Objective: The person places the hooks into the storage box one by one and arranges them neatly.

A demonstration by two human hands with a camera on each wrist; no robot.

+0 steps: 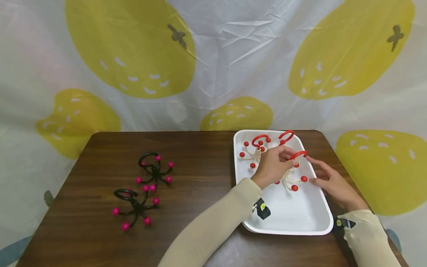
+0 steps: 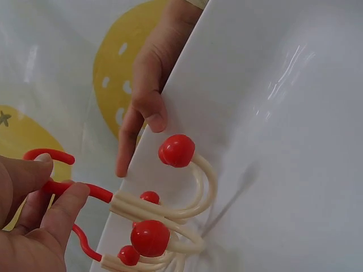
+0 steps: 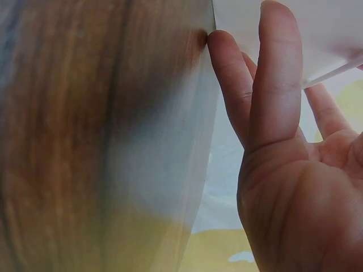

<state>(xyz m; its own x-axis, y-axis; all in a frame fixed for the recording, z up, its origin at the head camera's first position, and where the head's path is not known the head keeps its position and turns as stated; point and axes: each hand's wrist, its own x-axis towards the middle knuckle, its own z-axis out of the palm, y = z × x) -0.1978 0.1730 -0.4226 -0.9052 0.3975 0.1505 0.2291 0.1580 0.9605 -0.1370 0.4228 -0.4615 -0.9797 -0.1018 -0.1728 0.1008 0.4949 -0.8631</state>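
A cream multi-arm hanging hook with red ball tips (image 1: 287, 181) stands in the white tray (image 1: 287, 218). My left hand (image 1: 271, 167) pinches its red upper hook, which shows close up in the left wrist view with the cream arms (image 2: 130, 207) curling out below. My right hand (image 1: 337, 187) is at the tray's right rim, fingers extended; in the right wrist view the fingers (image 3: 278, 102) touch the tray's side. Two more hooks of this kind sit farther back in the tray: one at the left (image 1: 257, 155), another with mainly its red loop (image 1: 290, 138) showing.
Two black multi-arm hooks with pink ball tips stand on the brown wooden table (image 1: 200, 159) at the left, one farther back (image 1: 154, 171) and one nearer (image 1: 136, 207). A cloth printed with yellow fruit (image 1: 133, 52) hangs behind the table.
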